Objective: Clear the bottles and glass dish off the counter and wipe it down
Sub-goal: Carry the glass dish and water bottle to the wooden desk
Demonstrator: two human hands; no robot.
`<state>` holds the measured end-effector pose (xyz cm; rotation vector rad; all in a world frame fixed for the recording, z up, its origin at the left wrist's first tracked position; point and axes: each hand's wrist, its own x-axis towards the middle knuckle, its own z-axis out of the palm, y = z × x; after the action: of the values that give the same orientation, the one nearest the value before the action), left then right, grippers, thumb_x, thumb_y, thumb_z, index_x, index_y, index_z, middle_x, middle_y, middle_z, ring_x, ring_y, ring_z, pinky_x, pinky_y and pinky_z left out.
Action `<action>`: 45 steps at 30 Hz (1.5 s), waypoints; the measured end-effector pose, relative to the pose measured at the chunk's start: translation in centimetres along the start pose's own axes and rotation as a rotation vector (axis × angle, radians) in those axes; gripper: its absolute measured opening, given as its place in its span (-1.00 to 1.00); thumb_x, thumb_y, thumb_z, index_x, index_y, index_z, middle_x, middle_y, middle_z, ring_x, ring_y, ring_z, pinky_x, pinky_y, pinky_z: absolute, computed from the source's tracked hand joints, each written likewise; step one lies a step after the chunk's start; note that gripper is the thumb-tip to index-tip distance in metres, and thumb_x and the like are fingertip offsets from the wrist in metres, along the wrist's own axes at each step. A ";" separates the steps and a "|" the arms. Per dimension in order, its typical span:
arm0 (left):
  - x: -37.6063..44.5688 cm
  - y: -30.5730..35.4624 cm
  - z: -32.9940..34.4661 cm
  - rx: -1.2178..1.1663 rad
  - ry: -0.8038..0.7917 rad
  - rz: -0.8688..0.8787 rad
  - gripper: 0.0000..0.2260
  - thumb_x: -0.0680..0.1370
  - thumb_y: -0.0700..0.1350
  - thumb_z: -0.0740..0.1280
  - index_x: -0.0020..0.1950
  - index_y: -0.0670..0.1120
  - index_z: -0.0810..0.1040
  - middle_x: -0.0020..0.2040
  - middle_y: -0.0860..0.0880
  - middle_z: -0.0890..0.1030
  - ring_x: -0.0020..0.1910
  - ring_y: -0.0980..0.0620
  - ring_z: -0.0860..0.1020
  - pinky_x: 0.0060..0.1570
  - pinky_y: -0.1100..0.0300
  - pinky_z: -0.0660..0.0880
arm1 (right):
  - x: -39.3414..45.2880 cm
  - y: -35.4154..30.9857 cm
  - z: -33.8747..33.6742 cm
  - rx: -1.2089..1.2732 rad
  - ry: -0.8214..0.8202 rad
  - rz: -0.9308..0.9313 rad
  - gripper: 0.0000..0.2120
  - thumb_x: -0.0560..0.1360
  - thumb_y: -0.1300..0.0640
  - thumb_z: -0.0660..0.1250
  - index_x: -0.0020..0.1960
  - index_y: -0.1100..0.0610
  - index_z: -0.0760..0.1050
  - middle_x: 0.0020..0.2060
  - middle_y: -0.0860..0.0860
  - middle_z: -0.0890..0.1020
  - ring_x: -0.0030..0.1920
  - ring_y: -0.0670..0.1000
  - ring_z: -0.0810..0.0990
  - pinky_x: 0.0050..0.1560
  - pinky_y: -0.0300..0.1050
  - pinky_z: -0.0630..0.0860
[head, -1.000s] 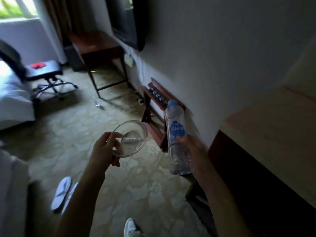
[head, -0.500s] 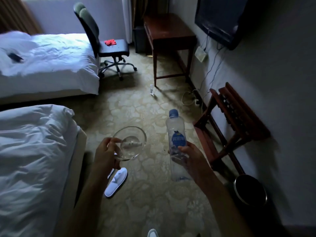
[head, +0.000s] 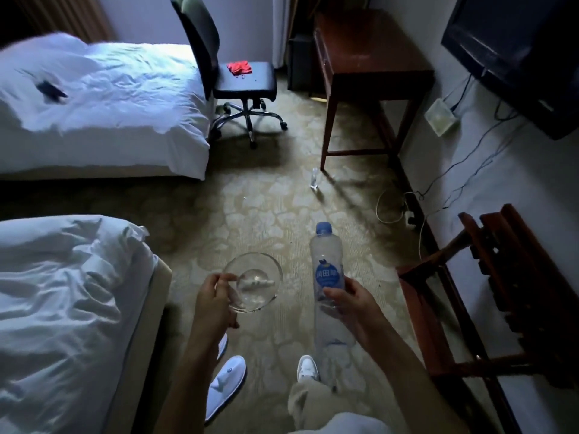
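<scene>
White beds (head: 78, 292) line the left, a wooden rack (head: 488, 296) the right, with slippers (head: 225, 383) and a small bottle (head: 314, 178) on the carpet between. The left hand (head: 213, 303) pinches the glass dish (head: 253, 281) by its rim, mouth up; the right hand (head: 352, 303) grips the water bottle (head: 327, 277) upright, cap up. Since half a second ago the view has swung left, revealing more bed, grips unchanged.

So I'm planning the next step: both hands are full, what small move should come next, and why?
Probably carry both items on toward the dark wooden side table and set one down. The left hand pinches the clear glass dish by its rim, the right hand grips the blue-capped clear plastic bottle, so neither is free for wiping.
</scene>
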<state>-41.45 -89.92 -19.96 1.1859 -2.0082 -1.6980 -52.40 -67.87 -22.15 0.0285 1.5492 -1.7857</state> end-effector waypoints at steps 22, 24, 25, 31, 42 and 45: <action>57.2 23.3 6.9 -0.007 -0.073 0.105 -0.77 0.68 -0.13 0.13 -0.07 -0.03 0.54 -0.36 -0.01 0.47 -0.51 0.12 0.43 -0.59 0.22 0.36 | 54.2 -30.5 9.1 -0.043 0.048 -0.089 -0.30 0.24 0.08 0.50 0.34 0.13 0.39 0.16 0.12 0.64 0.14 0.11 0.64 0.04 -0.10 0.59; 62.4 26.3 7.9 0.014 -0.112 0.147 -0.78 0.68 -0.12 0.13 -0.07 -0.01 0.53 -0.36 -0.04 0.46 -0.49 0.04 0.43 -0.58 0.19 0.38 | 57.7 -33.6 9.0 -0.025 0.089 -0.125 -0.37 0.29 0.11 0.46 0.33 0.10 0.39 0.15 0.10 0.64 0.13 0.09 0.64 0.01 -0.12 0.58; 64.9 27.6 8.6 0.019 -0.136 0.156 -0.78 0.68 -0.11 0.13 -0.06 -0.01 0.53 -0.36 -0.05 0.46 -0.48 0.02 0.43 -0.57 0.17 0.39 | 59.6 -34.6 8.8 -0.018 0.105 -0.133 -0.39 0.29 0.11 0.45 0.32 0.08 0.40 0.14 0.08 0.65 0.13 0.07 0.65 0.01 -0.13 0.57; 79.2 30.3 14.9 0.052 -0.241 0.083 -0.79 0.68 -0.12 0.15 -0.06 -0.02 0.54 -0.34 -0.07 0.47 -0.45 0.02 0.43 -0.55 0.17 0.37 | 72.6 -36.5 6.9 0.072 0.218 -0.052 -0.28 0.22 0.04 0.50 0.34 0.08 0.38 0.14 0.09 0.65 0.11 0.09 0.65 0.08 -0.04 0.55; 103.7 43.0 26.0 0.126 -0.287 0.103 -0.77 0.66 0.00 0.18 -0.14 0.01 0.52 -0.35 0.03 0.53 -0.43 0.04 0.47 -0.52 0.16 0.37 | 97.8 -54.0 3.3 0.160 0.293 -0.140 -0.18 0.07 -0.01 0.54 0.30 0.06 0.39 -0.02 0.01 0.68 -0.07 -0.01 0.66 -0.02 -0.08 0.50; 110.1 45.5 29.5 0.128 -0.331 0.124 -0.76 0.66 0.00 0.19 -0.15 0.02 0.52 -0.38 0.01 0.50 -0.46 -0.01 0.44 -0.52 0.12 0.37 | 102.9 -57.5 2.1 0.217 0.335 -0.159 -0.25 0.09 0.00 0.54 0.25 -0.01 0.41 0.05 0.04 0.67 0.02 0.05 0.64 0.13 0.05 0.51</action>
<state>-149.40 -148.31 -19.90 0.8368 -2.3592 -1.8240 -156.01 -124.09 -22.23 0.3326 1.6132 -2.1545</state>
